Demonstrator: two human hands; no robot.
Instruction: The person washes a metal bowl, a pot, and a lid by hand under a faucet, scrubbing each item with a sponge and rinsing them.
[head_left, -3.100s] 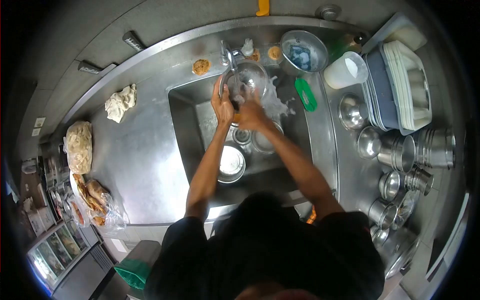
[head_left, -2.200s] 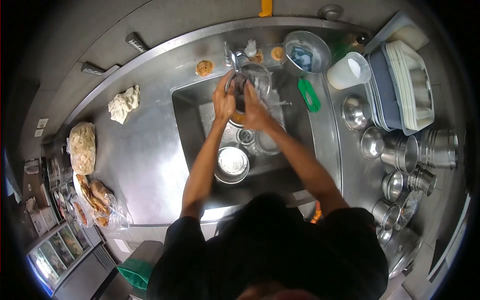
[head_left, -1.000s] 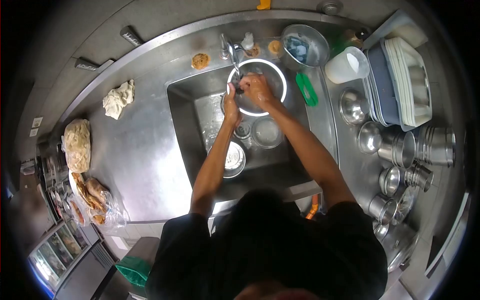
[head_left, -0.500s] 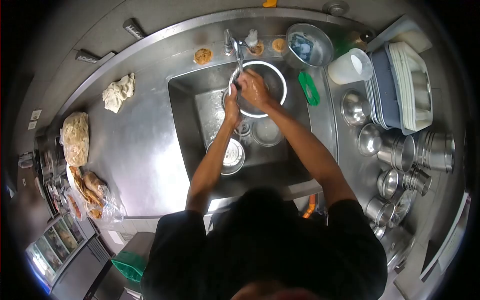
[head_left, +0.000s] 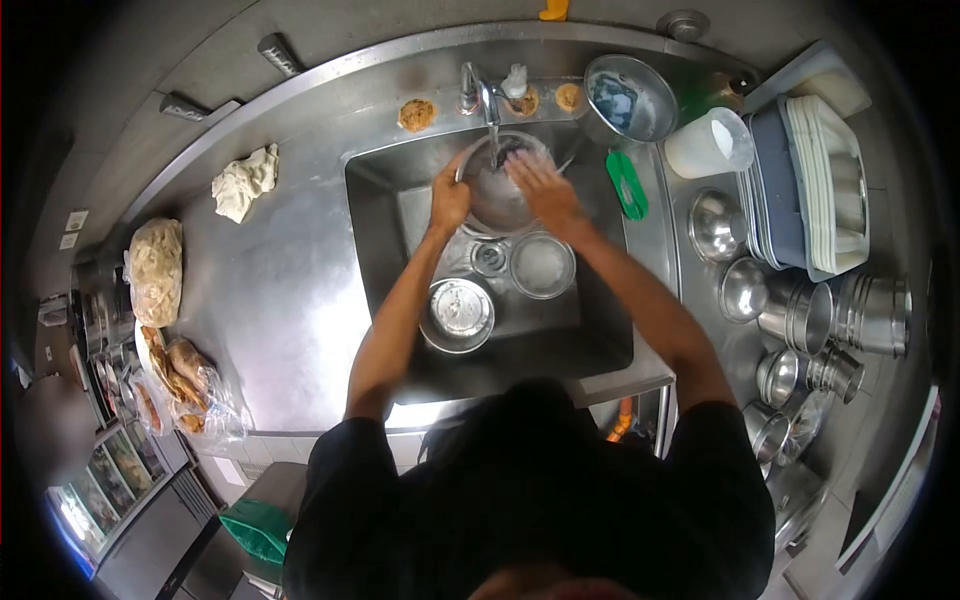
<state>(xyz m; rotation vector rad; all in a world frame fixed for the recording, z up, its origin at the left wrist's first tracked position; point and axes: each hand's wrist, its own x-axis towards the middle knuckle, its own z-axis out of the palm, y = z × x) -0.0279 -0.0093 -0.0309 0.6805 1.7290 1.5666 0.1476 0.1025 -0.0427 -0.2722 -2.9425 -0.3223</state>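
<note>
Far side of the sink [head_left: 375,240], right under the faucet [head_left: 486,100]: one bowl [head_left: 490,208], catching running water. Left hand [head_left: 451,200] wrapped round the left rim, fingers pinching it; right hand [head_left: 548,197] over the right side, fingers stretched out, slightly spread. Holding the dark patch [head_left: 508,150] by the fingertips? Can't tell. Could slip here, with a wet rim gripped on one side only, and clatter onto the dishes below; could splash over, if tipped under the tap. Now counting: two round dishes [head_left: 543,264] nearer in the sink; three brown scouring pads [head_left: 417,115] along the far edge; far right, one basin [head_left: 652,105], one white jug [head_left: 697,150], one green item [head_left: 625,180]; on the left desk [head_left: 270,310], one cloth [head_left: 243,184]. Steel vessels [head_left: 714,222] at right, too overlapped to count.
</note>
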